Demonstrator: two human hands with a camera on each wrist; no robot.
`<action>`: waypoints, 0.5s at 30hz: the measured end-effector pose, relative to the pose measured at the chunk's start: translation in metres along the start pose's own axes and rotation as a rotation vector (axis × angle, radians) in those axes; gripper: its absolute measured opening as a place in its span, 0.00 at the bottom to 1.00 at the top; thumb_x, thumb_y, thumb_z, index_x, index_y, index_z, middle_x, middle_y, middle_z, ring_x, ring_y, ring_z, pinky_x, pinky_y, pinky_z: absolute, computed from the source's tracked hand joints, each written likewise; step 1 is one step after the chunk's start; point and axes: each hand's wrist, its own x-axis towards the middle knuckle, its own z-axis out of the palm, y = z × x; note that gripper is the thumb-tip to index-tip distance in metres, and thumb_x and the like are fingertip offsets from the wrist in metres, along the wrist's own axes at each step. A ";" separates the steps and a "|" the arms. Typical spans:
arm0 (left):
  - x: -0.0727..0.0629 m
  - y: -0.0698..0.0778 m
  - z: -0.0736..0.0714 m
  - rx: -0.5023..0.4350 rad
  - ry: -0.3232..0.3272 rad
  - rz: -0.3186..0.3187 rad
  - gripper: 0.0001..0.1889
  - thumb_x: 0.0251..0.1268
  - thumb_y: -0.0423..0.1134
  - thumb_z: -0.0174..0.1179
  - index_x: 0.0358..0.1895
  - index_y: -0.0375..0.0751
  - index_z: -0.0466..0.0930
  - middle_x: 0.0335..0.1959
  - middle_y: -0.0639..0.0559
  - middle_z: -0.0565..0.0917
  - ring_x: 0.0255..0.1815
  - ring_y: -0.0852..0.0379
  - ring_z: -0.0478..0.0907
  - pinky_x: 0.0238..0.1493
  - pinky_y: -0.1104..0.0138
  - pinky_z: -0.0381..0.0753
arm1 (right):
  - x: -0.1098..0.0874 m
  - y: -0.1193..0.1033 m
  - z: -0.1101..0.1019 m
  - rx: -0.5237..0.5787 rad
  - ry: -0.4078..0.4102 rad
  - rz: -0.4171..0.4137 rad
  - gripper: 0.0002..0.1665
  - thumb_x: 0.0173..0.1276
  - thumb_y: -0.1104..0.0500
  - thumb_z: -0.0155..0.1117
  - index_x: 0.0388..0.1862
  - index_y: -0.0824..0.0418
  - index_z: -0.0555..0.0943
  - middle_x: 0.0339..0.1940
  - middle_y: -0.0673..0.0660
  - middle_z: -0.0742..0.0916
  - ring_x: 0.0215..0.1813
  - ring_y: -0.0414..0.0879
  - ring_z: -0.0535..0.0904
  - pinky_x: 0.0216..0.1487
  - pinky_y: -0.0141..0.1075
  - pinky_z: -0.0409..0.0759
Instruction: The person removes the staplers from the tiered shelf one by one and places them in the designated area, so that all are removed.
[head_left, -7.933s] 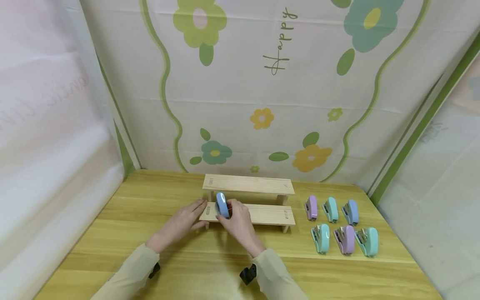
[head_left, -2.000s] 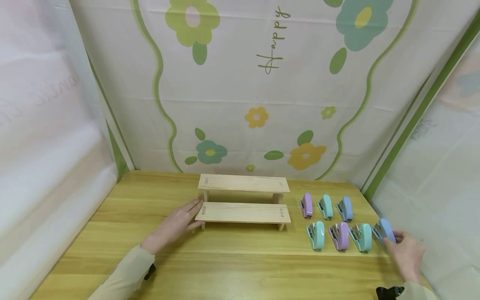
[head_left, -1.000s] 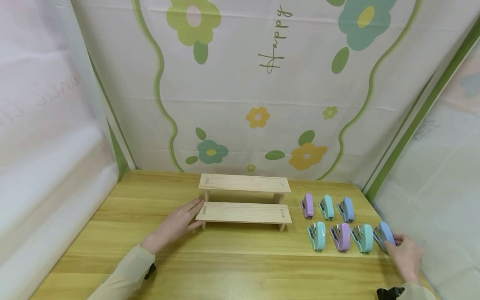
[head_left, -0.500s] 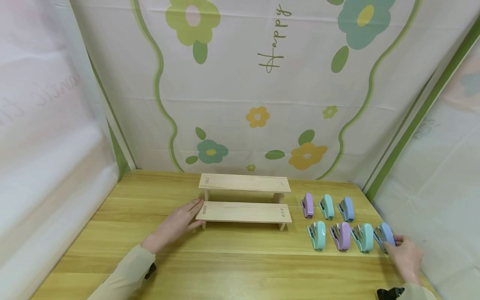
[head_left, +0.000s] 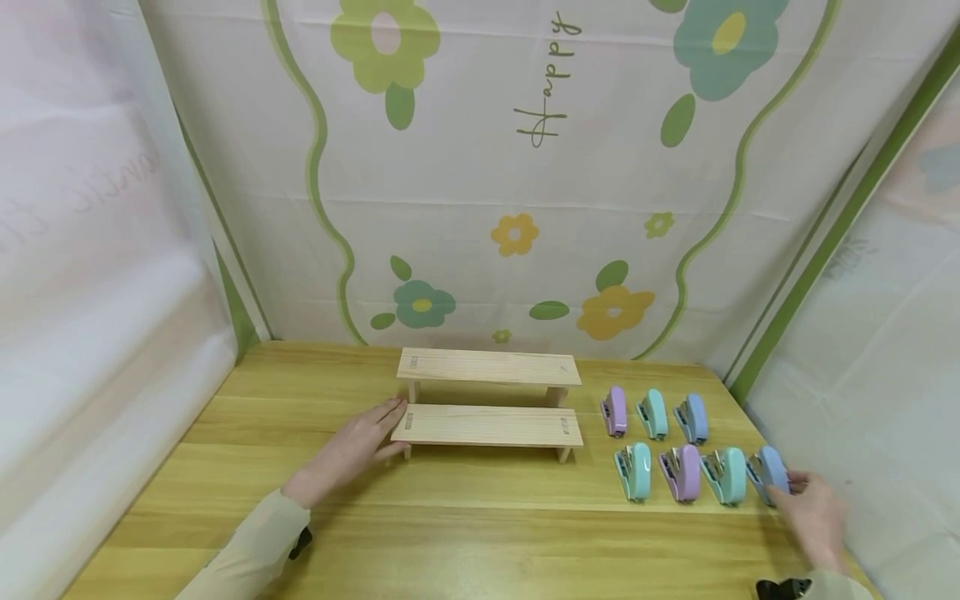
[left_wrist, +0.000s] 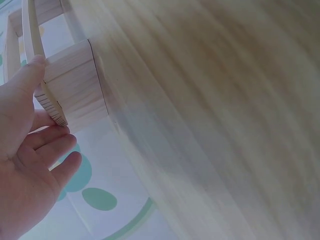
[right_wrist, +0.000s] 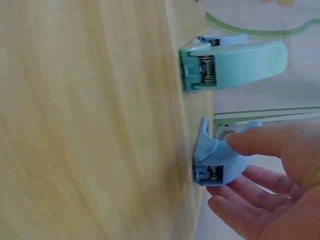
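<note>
My left hand (head_left: 358, 442) grips the left end of the lower board of a two-step wooden rack (head_left: 487, 425), its thumb at the front edge and its fingers at the end and rear. At the far right my right hand (head_left: 813, 510) holds a blue stapler (head_left: 768, 475) standing on the table. In the right wrist view the thumb (right_wrist: 245, 142) lies against one side of this stapler (right_wrist: 220, 162), with the fingertips at the other side. Left of it, in the same row, stand a mint stapler (head_left: 726, 477), a purple stapler (head_left: 681, 473) and another mint stapler (head_left: 634, 472).
Behind that row stand a purple stapler (head_left: 614, 412), a mint stapler (head_left: 652, 414) and a blue stapler (head_left: 692, 418). The rack's upper board (head_left: 487, 367) is behind the lower one. Flowered cloth walls (head_left: 465, 167) enclose the wooden table (head_left: 465, 517).
Several seconds ago my right hand held the blue stapler at the lower board; it is now at the front row's right end. Over the last second little has moved. The left hand stays at the rack.
</note>
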 end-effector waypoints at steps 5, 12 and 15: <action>0.000 0.001 -0.001 -0.014 0.009 0.004 0.37 0.59 0.48 0.70 0.63 0.23 0.73 0.62 0.30 0.78 0.60 0.38 0.81 0.56 0.54 0.86 | -0.006 -0.006 -0.013 -0.011 0.011 -0.008 0.33 0.66 0.57 0.62 0.59 0.82 0.67 0.53 0.83 0.77 0.51 0.73 0.76 0.44 0.56 0.79; 0.001 0.001 -0.005 -0.056 -0.029 -0.018 0.37 0.59 0.48 0.69 0.65 0.24 0.71 0.64 0.30 0.77 0.61 0.36 0.79 0.60 0.51 0.84 | -0.014 -0.033 -0.032 -0.043 0.035 -0.058 0.35 0.72 0.52 0.58 0.62 0.81 0.66 0.59 0.82 0.75 0.56 0.73 0.74 0.51 0.60 0.76; 0.001 0.002 -0.006 -0.071 -0.048 -0.034 0.38 0.60 0.48 0.69 0.66 0.24 0.71 0.65 0.30 0.76 0.62 0.36 0.79 0.61 0.51 0.83 | -0.019 -0.052 -0.036 -0.048 0.048 -0.114 0.34 0.73 0.52 0.56 0.62 0.80 0.67 0.59 0.82 0.76 0.56 0.73 0.74 0.51 0.61 0.77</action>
